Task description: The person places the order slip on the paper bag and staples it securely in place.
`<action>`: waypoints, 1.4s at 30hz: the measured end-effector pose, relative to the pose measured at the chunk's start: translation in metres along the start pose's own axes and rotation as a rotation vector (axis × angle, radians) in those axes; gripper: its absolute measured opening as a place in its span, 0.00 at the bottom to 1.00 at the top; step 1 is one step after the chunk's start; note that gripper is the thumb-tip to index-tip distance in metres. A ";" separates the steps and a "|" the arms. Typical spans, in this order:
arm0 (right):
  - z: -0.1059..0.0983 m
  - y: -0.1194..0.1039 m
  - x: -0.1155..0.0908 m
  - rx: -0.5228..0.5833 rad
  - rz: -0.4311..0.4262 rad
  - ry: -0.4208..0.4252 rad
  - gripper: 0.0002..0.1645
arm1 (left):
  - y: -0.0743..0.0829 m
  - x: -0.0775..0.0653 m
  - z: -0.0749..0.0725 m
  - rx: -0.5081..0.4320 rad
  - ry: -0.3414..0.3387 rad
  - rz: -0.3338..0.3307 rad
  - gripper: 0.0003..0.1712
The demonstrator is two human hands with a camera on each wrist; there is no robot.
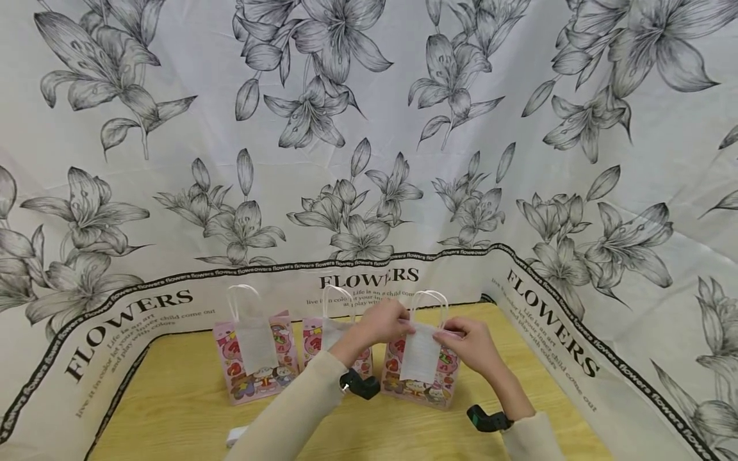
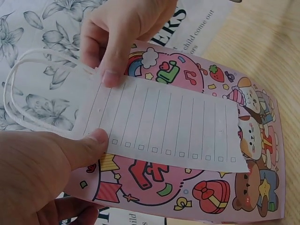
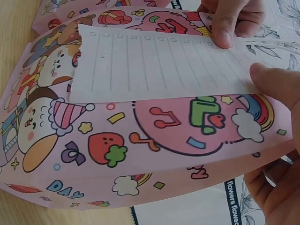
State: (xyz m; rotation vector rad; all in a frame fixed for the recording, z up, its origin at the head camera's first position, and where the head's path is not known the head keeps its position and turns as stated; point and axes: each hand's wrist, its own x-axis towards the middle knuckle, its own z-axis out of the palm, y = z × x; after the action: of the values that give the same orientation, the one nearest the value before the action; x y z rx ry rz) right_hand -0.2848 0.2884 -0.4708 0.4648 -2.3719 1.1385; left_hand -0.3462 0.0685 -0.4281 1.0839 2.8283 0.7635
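Observation:
A pink cartoon-printed paper gift bag (image 1: pixel 423 394) stands upright at the right of a row, its twisted white handles (image 1: pixel 431 299) up. A lined white paper sheet (image 2: pixel 164 124) with small checkboxes and a torn lower edge lies flat over its front. My left hand (image 1: pixel 383 322) pinches the sheet's upper left corner at the bag's rim, thumb in front and fingers behind. At the upper right corner, my right hand (image 1: pixel 473 346) pinches likewise, its thumb (image 3: pixel 262 75) on the paper. The fingertips behind the bag are partly hidden.
Two similar gift bags stand to the left, the left bag (image 1: pixel 230 378) and the middle bag (image 1: pixel 364 366), each with a white sheet on its front. A small white object (image 1: pixel 235 436) lies near my left sleeve. Flower-printed cloth (image 1: pixel 357 192) walls off the wooden table (image 1: pixel 173 384).

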 end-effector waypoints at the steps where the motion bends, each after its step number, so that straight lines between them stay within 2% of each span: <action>1: 0.000 0.000 -0.001 0.009 0.009 -0.007 0.04 | 0.000 0.000 0.000 -0.002 -0.007 0.001 0.29; 9: 0.004 0.004 -0.003 0.030 0.059 0.015 0.05 | 0.000 0.000 0.000 -0.009 -0.020 -0.014 0.25; 12: 0.004 0.002 -0.001 0.032 0.056 0.017 0.05 | 0.000 0.001 -0.002 -0.033 -0.022 -0.027 0.19; 15: 0.004 0.000 0.001 0.035 0.051 0.012 0.06 | -0.001 0.002 -0.003 -0.075 -0.029 -0.034 0.17; 21: 0.005 0.002 0.001 0.054 0.073 -0.007 0.07 | -0.002 0.001 -0.002 -0.122 -0.023 -0.044 0.21; 29: 0.010 0.007 -0.001 0.107 0.054 0.016 0.05 | -0.001 0.000 -0.003 -0.123 -0.012 -0.059 0.18; 39: 0.015 0.007 -0.004 0.083 0.050 0.078 0.05 | -0.001 0.002 -0.005 -0.075 -0.025 -0.036 0.22; 42: 0.012 -0.005 -0.005 0.072 0.041 0.084 0.05 | 0.000 0.003 -0.006 -0.057 -0.031 -0.033 0.22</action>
State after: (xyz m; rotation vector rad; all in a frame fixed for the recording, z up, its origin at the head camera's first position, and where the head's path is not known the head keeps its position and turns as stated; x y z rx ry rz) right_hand -0.2811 0.2762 -0.4765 0.3861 -2.2844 1.2409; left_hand -0.3496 0.0682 -0.4223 1.0298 2.7733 0.8129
